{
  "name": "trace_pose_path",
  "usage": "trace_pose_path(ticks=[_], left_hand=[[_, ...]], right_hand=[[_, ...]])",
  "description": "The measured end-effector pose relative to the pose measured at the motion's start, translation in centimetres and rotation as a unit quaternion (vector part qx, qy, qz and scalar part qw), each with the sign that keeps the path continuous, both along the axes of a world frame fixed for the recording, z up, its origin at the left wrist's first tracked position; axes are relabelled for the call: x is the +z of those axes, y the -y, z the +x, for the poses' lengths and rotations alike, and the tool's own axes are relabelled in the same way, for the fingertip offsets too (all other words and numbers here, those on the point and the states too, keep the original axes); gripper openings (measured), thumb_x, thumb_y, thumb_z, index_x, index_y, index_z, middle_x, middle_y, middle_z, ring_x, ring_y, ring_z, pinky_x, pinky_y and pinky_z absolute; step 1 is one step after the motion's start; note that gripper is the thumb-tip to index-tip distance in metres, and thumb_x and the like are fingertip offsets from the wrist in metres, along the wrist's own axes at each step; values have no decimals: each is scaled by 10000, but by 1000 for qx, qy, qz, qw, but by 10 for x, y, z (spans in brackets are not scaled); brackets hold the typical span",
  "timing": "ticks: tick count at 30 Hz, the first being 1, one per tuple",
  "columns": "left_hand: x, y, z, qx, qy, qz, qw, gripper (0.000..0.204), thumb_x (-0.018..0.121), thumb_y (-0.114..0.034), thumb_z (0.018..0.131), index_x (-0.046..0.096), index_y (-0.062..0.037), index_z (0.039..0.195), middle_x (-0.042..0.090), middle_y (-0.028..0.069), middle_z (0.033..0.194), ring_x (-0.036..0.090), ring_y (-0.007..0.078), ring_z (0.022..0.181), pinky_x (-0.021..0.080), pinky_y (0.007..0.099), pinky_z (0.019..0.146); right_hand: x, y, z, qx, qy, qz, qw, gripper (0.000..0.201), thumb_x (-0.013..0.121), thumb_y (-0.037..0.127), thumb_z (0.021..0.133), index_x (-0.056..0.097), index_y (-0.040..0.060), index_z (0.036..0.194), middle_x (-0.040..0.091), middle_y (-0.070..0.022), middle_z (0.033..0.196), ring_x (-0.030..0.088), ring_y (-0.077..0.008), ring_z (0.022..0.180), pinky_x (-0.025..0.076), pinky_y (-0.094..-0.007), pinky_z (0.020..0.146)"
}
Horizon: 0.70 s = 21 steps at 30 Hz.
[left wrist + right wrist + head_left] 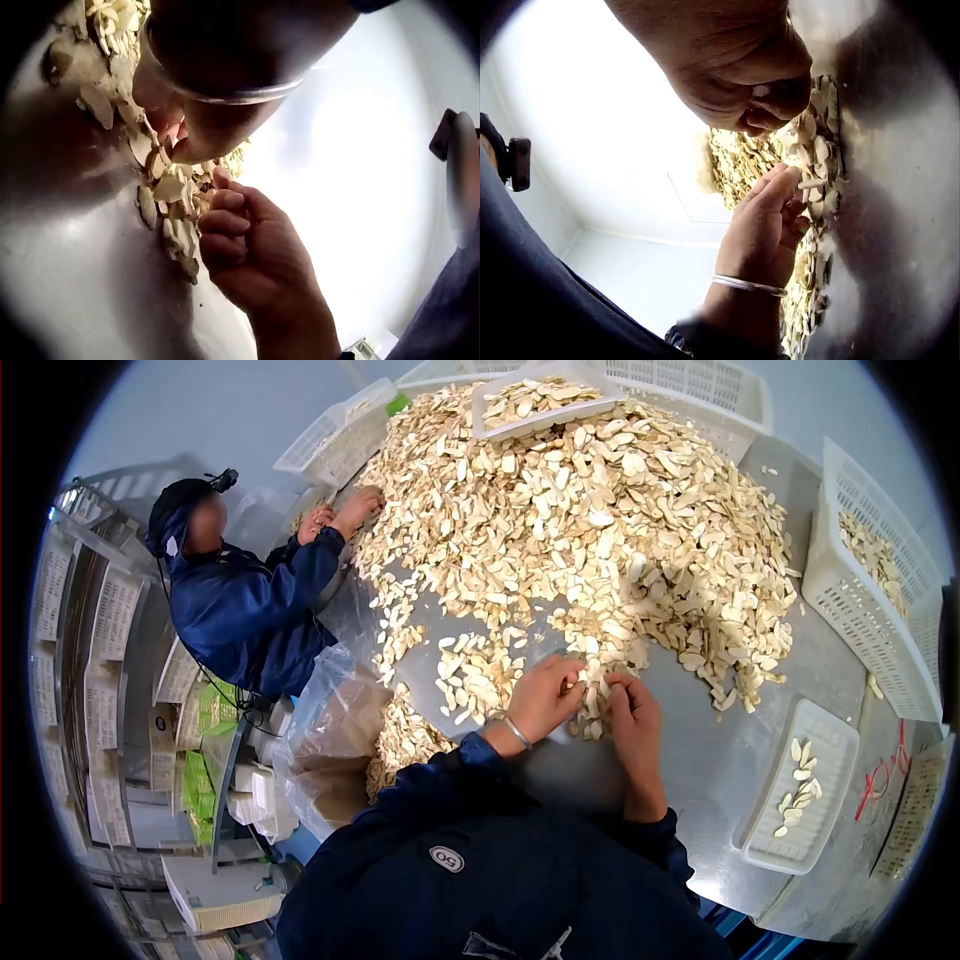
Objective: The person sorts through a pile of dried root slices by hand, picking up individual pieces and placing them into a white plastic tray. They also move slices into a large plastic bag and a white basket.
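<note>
A large heap of pale dried slices [560, 530] covers the metal table, with a narrow strip of slices running to the hands. My left hand [542, 700], wearing a bracelet, pinches a pale slice [811, 184] between thumb and fingers at this strip. Close beside it, my right hand [635, 725] has its fingers curled in over the slices; the left wrist view shows this hand [259, 244] with thumb and forefinger together and no slice visible between them. Loose slices [171, 187] lie under both hands.
A white tray [850, 745] with several slices stands right, near red scissors [880, 780]. Baskets [830, 575] and another tray [485, 430] edge the heap. At left, a person [245, 600] reaches into the heap beside a plastic bag [335, 735]. Racks [110, 610] stand behind.
</note>
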<state>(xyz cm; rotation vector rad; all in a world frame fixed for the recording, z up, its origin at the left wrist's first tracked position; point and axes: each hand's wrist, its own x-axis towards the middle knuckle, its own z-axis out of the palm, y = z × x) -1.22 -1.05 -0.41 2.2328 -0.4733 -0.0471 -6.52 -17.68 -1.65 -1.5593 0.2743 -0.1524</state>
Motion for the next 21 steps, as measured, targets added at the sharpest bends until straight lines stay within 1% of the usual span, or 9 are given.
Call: trace_pose_path(ticks=[1,4,5,7,8,11,14,17,21], left_hand=[[-7,0,3,3,-28,-24,999,293,716,-124,870,638,-57,1143,614,121,858,632,266,754,509,336,708],[-19,-11,7,5,-110,-95,989,254,684,-111,950,627,-38,1187,644,-15,910,580,46,804,472,220,696],[-23,-14,8,2,-155,-154,976,236,672,-108,962,630,-37,1183,640,-31,928,569,32,818,467,211,704],[-21,-18,11,-3,-242,-268,932,201,649,-103,987,634,-36,1176,632,-63,963,548,5,846,457,193,721],[-21,-21,11,-4,-260,-263,929,177,630,-97,1002,640,-43,1170,638,-65,994,562,10,876,458,188,757],[-12,-18,8,-29,-298,-298,907,172,638,-113,1005,640,-43,1162,638,-58,1008,566,14,898,462,192,783],[0,-11,1,-71,-315,-290,901,171,642,-125,1008,641,-43,1158,636,-58,1022,570,20,912,466,199,804],[1,-8,-1,-70,-311,-286,903,194,658,-143,1002,643,-44,1168,640,-50,1041,575,24,925,474,203,815],[-1,-14,-1,-104,-337,-212,911,225,668,-179,999,648,-57,1187,668,-37,990,607,35,857,505,218,760]], right_hand=[[-2,0,0,-2,1,3,1000,191,545,110,1001,692,15,1077,557,31,680,481,-37,635,398,-226,570],[2,1,-2,2,-5,29,1000,189,552,117,1004,687,8,1079,563,52,733,476,-26,651,386,-208,582],[3,1,-2,7,-8,41,999,189,555,121,1006,683,5,1080,566,63,759,474,-21,658,380,-200,587],[-3,-1,-2,12,15,20,1000,183,570,131,1004,686,13,1082,564,49,726,473,-26,657,392,-217,579],[-5,-3,-1,14,27,9,1000,180,577,135,1004,688,17,1084,564,43,710,473,-29,656,397,-226,575],[3,-6,-2,51,2,37,998,166,602,152,1001,682,21,1063,576,51,742,468,-20,671,389,-218,577],[-5,-6,-4,88,5,75,993,150,624,161,994,676,26,1033,591,61,774,467,-15,681,384,-212,584],[-4,-4,-3,82,-16,116,990,133,645,155,983,672,29,1014,584,69,772,464,-11,681,382,-209,588],[-7,-4,-3,56,-4,139,989,135,640,148,986,671,19,1011,585,71,764,486,-10,683,389,-203,589]])
